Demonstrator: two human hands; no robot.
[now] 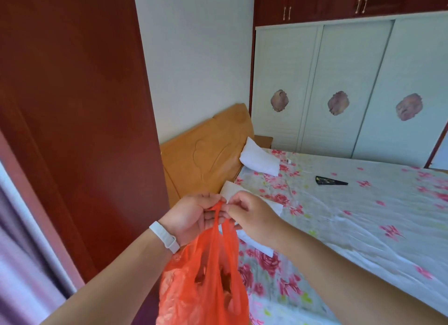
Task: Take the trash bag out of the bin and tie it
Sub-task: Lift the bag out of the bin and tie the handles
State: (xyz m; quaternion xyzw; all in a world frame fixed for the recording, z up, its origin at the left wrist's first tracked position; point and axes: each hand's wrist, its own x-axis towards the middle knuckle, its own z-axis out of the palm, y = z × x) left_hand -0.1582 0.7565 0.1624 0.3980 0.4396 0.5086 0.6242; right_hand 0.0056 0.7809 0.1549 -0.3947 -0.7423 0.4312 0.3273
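Both hands are raised in front of the person, meeting just above a thin orange-red plastic trash bag that hangs free in the air beside the bed. The left hand, with a white wristband on its wrist, pinches one handle loop of the bag between thumb and fingers. The right hand pinches the other loop, its fingertips pressed close against those of the left hand. The two handle strips rise from the bag's mouth and come together at the point where the hands touch; whether a knot has formed there cannot be told, since the fingers cover it. The bag's body sags below with crumpled contents showing dimly through the plastic.

Behind the hands lies a bed covered in a pale sheet printed with red and pink roses. A white pillow sits near the light wooden headboard, and another white cloth or pillow lies on the sheet just past the right hand. A small dark object rests further out on the sheet, well apart from the hands. A dark red wardrobe panel stands on the left, and pale sliding wardrobe doors with round floral decals fill the far wall.
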